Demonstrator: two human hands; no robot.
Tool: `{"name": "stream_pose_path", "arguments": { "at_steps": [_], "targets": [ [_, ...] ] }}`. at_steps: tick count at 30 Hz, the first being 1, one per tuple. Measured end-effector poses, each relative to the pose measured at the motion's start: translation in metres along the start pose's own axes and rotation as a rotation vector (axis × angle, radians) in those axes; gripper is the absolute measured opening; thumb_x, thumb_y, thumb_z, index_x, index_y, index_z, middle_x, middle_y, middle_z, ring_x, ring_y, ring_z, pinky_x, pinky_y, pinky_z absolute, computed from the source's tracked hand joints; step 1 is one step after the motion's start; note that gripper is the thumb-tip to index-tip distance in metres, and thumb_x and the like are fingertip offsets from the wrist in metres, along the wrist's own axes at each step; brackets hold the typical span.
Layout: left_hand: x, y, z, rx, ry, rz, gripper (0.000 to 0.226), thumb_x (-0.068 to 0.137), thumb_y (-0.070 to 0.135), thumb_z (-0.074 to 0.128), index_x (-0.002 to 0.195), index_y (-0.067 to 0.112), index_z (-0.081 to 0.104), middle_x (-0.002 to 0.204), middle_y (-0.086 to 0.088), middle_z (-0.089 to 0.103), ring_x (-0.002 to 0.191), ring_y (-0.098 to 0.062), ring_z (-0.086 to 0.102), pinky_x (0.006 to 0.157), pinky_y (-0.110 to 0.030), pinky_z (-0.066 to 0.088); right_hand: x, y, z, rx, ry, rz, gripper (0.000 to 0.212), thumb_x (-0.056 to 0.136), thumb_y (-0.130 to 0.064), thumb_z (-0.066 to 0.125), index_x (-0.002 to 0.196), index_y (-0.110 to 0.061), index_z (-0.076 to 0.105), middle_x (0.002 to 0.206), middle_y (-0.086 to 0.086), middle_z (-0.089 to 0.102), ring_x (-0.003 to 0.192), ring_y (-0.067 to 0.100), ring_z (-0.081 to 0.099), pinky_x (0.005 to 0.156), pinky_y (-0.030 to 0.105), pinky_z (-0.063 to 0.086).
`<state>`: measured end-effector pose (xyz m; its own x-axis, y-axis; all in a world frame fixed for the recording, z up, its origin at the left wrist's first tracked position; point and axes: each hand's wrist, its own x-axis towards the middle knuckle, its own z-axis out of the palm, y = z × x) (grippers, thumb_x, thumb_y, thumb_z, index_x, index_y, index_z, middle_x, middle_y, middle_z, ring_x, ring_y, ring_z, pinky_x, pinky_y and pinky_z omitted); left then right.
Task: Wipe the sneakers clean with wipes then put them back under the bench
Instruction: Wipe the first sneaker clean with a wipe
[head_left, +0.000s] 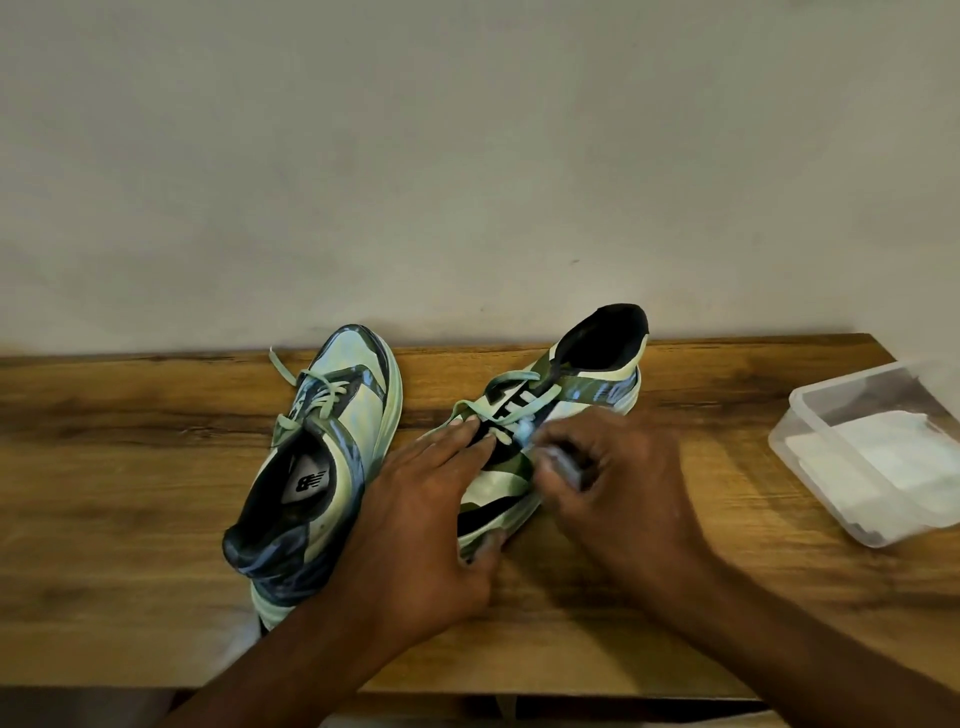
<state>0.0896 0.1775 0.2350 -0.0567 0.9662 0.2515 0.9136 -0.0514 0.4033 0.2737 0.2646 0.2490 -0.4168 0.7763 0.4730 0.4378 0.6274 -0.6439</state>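
1. Sneakers sit side by side on the wooden surface against a pale wall; the left sneaker lies free, its toe toward the wall and its heel at the near edge.
2. Left hand lies on the right sneaker: its grip is spread, straight fingers pressing across the laces, thumb against the sole at the toe end.
3. That right sneaker points the other way, its toe toward the person and its dark heel opening near the wall.
4. Right hand is at the sneaker's right side, fingers curled in a pinching grip on a pale wipe held against the laces; motion blur hides the finer detail.
5. Far right, well apart from the shoes, a clear plastic container stands open on the surface with white wipes folded inside.
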Motion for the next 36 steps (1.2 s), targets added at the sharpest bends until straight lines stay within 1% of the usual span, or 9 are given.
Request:
{"name": "stream_pose_path", "arguments": {
  "at_steps": [4, 9, 13, 16, 21, 27, 30, 33, 36],
  "targets": [
    [0.000, -0.002, 0.000, -0.029, 0.002, 0.012, 0.080, 0.068, 0.041, 0.077, 0.144, 0.025, 0.060, 0.157, 0.006, 0.051, 0.145, -0.012, 0.046, 0.119, -0.043, 0.041, -0.008, -0.011, 0.010, 0.005, -0.135, -0.112, 0.019, 0.084, -0.014, 0.078, 0.101, -0.022, 0.078, 0.091, -0.010, 0.071, 0.080, 0.001, 0.063, 0.072, 0.024, 0.056],
    [-0.001, 0.000, 0.001, 0.003, 0.017, 0.005, 0.084, 0.070, 0.048, 0.076, 0.148, 0.025, 0.057, 0.156, 0.007, 0.051, 0.144, -0.012, 0.047, 0.118, -0.041, 0.040, 0.019, 0.013, -0.012, -0.040, 0.064, 0.064, 0.013, 0.087, -0.016, 0.076, 0.096, -0.025, 0.079, 0.083, -0.016, 0.068, 0.074, 0.001, 0.063, 0.063, 0.014, 0.051],
    [0.000, -0.002, 0.001, -0.004, -0.001, 0.012, 0.084, 0.067, 0.043, 0.076, 0.147, 0.024, 0.059, 0.156, 0.005, 0.052, 0.143, -0.014, 0.048, 0.117, -0.045, 0.044, -0.002, -0.006, 0.007, -0.024, -0.033, -0.028, 0.022, 0.083, -0.010, 0.079, 0.102, -0.021, 0.079, 0.092, -0.008, 0.071, 0.080, 0.001, 0.063, 0.072, 0.022, 0.056],
    [0.001, -0.002, 0.001, -0.010, 0.002, 0.023, 0.084, 0.066, 0.042, 0.075, 0.147, 0.025, 0.058, 0.156, 0.005, 0.052, 0.144, -0.014, 0.048, 0.117, -0.045, 0.043, -0.004, -0.008, 0.010, 0.004, -0.098, -0.095, 0.024, 0.082, -0.009, 0.080, 0.102, -0.022, 0.079, 0.093, -0.009, 0.071, 0.081, 0.000, 0.063, 0.073, 0.017, 0.053],
    [0.000, -0.002, 0.003, 0.007, 0.017, 0.023, 0.083, 0.069, 0.048, 0.074, 0.146, 0.022, 0.060, 0.154, 0.004, 0.054, 0.142, -0.014, 0.050, 0.116, -0.043, 0.044, 0.023, 0.015, -0.013, -0.037, 0.095, 0.097, 0.014, 0.087, -0.019, 0.074, 0.097, -0.028, 0.078, 0.084, -0.017, 0.067, 0.073, -0.002, 0.062, 0.062, 0.013, 0.051],
    [0.001, -0.001, 0.001, 0.024, 0.011, 0.026, 0.085, 0.066, 0.044, 0.076, 0.146, 0.024, 0.058, 0.154, 0.003, 0.055, 0.141, -0.016, 0.052, 0.115, -0.044, 0.044, -0.001, -0.008, 0.009, -0.010, -0.077, -0.031, 0.020, 0.084, -0.013, 0.078, 0.100, -0.024, 0.079, 0.090, -0.012, 0.070, 0.078, -0.001, 0.063, 0.070, 0.021, 0.056],
    [0.000, -0.002, 0.001, 0.027, 0.013, 0.023, 0.084, 0.069, 0.047, 0.077, 0.147, 0.025, 0.058, 0.155, 0.006, 0.052, 0.143, -0.013, 0.049, 0.117, -0.040, 0.040, 0.016, 0.008, -0.007, 0.022, -0.001, 0.048, 0.016, 0.085, -0.015, 0.077, 0.097, -0.026, 0.079, 0.087, -0.016, 0.069, 0.073, 0.000, 0.065, 0.062, 0.025, 0.058],
    [-0.001, -0.002, 0.002, 0.021, 0.001, 0.013, 0.085, 0.070, 0.049, 0.075, 0.149, 0.026, 0.056, 0.158, 0.007, 0.049, 0.145, -0.012, 0.045, 0.119, -0.043, 0.041, 0.022, 0.017, -0.015, -0.040, 0.097, 0.104, 0.015, 0.085, -0.014, 0.077, 0.096, -0.024, 0.079, 0.086, -0.013, 0.070, 0.073, -0.001, 0.063, 0.062, 0.019, 0.055],
    [0.000, -0.002, 0.002, 0.023, 0.003, 0.018, 0.084, 0.069, 0.047, 0.076, 0.147, 0.023, 0.058, 0.156, 0.005, 0.052, 0.144, -0.014, 0.049, 0.116, -0.046, 0.044, 0.006, 0.001, 0.000, -0.037, 0.002, 0.051, 0.018, 0.085, -0.014, 0.077, 0.100, -0.024, 0.079, 0.090, -0.011, 0.071, 0.079, -0.001, 0.063, 0.069, 0.018, 0.054]
  ]
}}
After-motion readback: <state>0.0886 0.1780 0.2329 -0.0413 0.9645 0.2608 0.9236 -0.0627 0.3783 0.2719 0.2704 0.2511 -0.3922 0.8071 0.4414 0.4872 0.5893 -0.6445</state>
